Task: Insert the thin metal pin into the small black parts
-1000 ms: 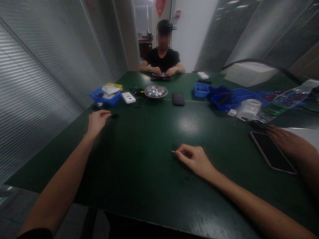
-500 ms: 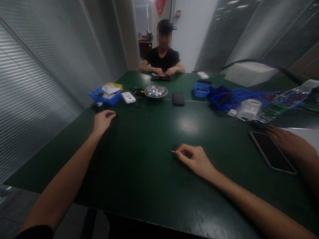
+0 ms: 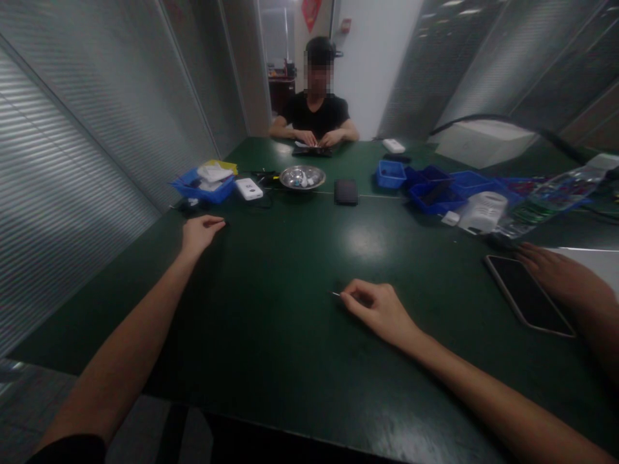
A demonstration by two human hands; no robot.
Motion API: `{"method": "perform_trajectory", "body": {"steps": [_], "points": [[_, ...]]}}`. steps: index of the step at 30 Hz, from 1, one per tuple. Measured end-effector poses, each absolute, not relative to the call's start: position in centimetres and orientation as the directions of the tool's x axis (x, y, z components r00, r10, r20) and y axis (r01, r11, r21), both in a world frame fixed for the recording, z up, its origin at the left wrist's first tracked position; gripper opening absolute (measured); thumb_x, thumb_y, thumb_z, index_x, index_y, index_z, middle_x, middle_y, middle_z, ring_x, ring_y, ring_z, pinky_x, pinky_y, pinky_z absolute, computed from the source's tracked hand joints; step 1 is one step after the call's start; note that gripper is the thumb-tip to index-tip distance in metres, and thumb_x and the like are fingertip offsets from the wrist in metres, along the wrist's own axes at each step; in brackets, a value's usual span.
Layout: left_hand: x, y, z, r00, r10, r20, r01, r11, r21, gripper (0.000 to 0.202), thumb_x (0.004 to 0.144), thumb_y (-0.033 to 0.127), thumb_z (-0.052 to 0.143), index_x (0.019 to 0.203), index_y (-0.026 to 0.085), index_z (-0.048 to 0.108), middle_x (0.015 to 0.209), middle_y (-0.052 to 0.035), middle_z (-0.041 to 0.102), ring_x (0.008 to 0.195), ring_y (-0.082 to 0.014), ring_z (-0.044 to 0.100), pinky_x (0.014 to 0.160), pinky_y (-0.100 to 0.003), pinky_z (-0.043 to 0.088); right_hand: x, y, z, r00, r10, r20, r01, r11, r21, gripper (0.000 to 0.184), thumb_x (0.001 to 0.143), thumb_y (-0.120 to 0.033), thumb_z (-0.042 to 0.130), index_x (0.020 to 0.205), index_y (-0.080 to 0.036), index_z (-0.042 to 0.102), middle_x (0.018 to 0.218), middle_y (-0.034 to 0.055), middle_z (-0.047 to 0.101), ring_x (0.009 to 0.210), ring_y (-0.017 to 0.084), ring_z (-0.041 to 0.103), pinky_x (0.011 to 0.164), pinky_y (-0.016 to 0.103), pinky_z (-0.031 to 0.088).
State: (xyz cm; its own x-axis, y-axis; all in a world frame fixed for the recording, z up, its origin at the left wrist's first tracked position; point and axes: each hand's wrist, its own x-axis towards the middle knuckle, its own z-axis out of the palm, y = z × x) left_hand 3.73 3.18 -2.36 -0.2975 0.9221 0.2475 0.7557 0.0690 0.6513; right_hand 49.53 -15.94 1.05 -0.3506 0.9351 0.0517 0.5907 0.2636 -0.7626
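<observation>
At the left of the green table (image 3: 285, 258), my left hand (image 3: 197, 234) is closed in a pinch. A small dark thing (image 3: 226, 223) shows at its fingertips, too small to name. My right hand (image 3: 374, 306) rests on the table right of centre, thumb and forefinger pinched on a thin silvery pin-like piece (image 3: 335, 294). That piece points left, and its rear end is hidden by the fingers. Both hands are well apart.
Beyond my left hand are a blue bin (image 3: 206, 187), a white power bank (image 3: 249, 189) and a metal bowl (image 3: 302, 178). A black square item (image 3: 346, 192) lies mid-table. Rightward are blue bins (image 3: 391, 174), a bottle (image 3: 551, 200), a phone (image 3: 529, 293) and another person's hand (image 3: 563, 274).
The fingers of my left hand have drawn closer together, narrowing the gap between them. My right hand and the silvery piece have stayed in place.
</observation>
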Motion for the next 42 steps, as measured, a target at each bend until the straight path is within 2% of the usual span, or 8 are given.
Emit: {"method": "perform_trajectory", "body": {"steps": [9,20,25,28,31,36,38,42], "points": [[3.9,4.1,-2.8,-0.390,0.905,0.170,0.621,0.122,0.774,0.033,0.071,0.038,0.078,0.097,0.018,0.082,0.093,-0.0081,0.078,0.089,-0.0268,0.070,0.083,-0.035,0.052,49.5,-16.1,0.9,-0.343,0.937,0.070,0.598,0.275,-0.753,0.025,0.098,-0.036,0.057,0.089,-0.019,0.074,0.075,0.0007,0.072,0.060,0.014,0.062,0.056,0.026,0.043],[4.5,3.8,-2.0,-0.419,0.893,0.166,0.630,0.154,0.761,0.023,0.073,0.027,0.069,0.090,0.019,0.081,0.087,-0.0066,0.078,0.088,-0.0293,0.070,0.084,-0.040,0.052,49.5,-16.3,1.2,-0.348,0.935,0.067,0.585,0.273,-0.764,0.027,0.099,-0.037,0.057,0.089,-0.019,0.073,0.077,0.0017,0.072,0.062,0.015,0.062,0.057,0.026,0.044],[4.6,3.3,-1.9,-0.378,0.908,0.182,0.682,0.140,0.718,0.022,0.075,0.029,0.071,0.091,0.016,0.080,0.088,-0.0091,0.077,0.087,-0.0282,0.069,0.082,-0.036,0.051,49.6,-16.2,1.2,-0.349,0.934,0.072,0.587,0.278,-0.760,0.026,0.099,-0.037,0.057,0.089,-0.019,0.073,0.076,0.0013,0.072,0.061,0.014,0.062,0.056,0.026,0.045],[5.5,2.5,-1.3,-0.209,0.962,0.174,0.755,0.046,0.654,0.028,0.080,0.036,0.073,0.099,0.017,0.079,0.094,-0.0097,0.075,0.087,-0.0251,0.067,0.078,-0.033,0.050,49.6,-16.2,1.2,-0.348,0.935,0.065,0.587,0.271,-0.763,0.026,0.099,-0.036,0.057,0.089,-0.019,0.074,0.077,0.0015,0.073,0.062,0.015,0.063,0.057,0.026,0.045],[9.1,0.5,-0.2,0.136,0.984,0.116,0.779,-0.179,0.601,0.033,0.086,0.042,0.071,0.107,0.018,0.077,0.096,-0.0093,0.073,0.081,-0.0218,0.065,0.071,-0.031,0.049,49.7,-16.1,1.2,-0.351,0.934,0.063,0.584,0.272,-0.765,0.027,0.100,-0.037,0.056,0.091,-0.019,0.074,0.078,0.0018,0.073,0.062,0.014,0.062,0.057,0.026,0.044],[19.3,-5.7,0.6,0.657,0.745,0.116,0.479,-0.531,0.699,0.026,0.095,0.037,0.066,0.111,0.018,0.074,0.104,-0.0078,0.069,0.084,-0.0173,0.063,0.073,-0.028,0.050,49.7,-15.8,0.7,-0.330,0.941,0.077,0.593,0.270,-0.759,0.026,0.099,-0.036,0.058,0.089,-0.019,0.073,0.075,0.0003,0.071,0.062,0.014,0.062,0.058,0.026,0.043],[22.6,-8.1,0.3,0.725,0.665,0.181,0.363,-0.591,0.720,0.022,0.097,0.031,0.064,0.112,0.018,0.073,0.107,-0.0076,0.067,0.089,-0.0169,0.063,0.078,-0.029,0.051,49.6,-15.6,0.5,-0.322,0.943,0.086,0.590,0.271,-0.761,0.025,0.099,-0.036,0.058,0.088,-0.019,0.073,0.074,-0.0002,0.071,0.062,0.014,0.062,0.058,0.025,0.042],[25.0,-10.1,-0.5,0.746,0.628,0.222,0.299,-0.614,0.730,0.020,0.098,0.024,0.063,0.115,0.018,0.071,0.109,-0.0080,0.066,0.097,-0.0187,0.062,0.084,-0.030,0.050,49.7,-15.3,0.3,-0.319,0.943,0.092,0.589,0.274,-0.761,0.023,0.098,-0.033,0.059,0.087,-0.019,0.073,0.072,-0.0011,0.070,0.060,0.014,0.061,0.057,0.025,0.041]]}}
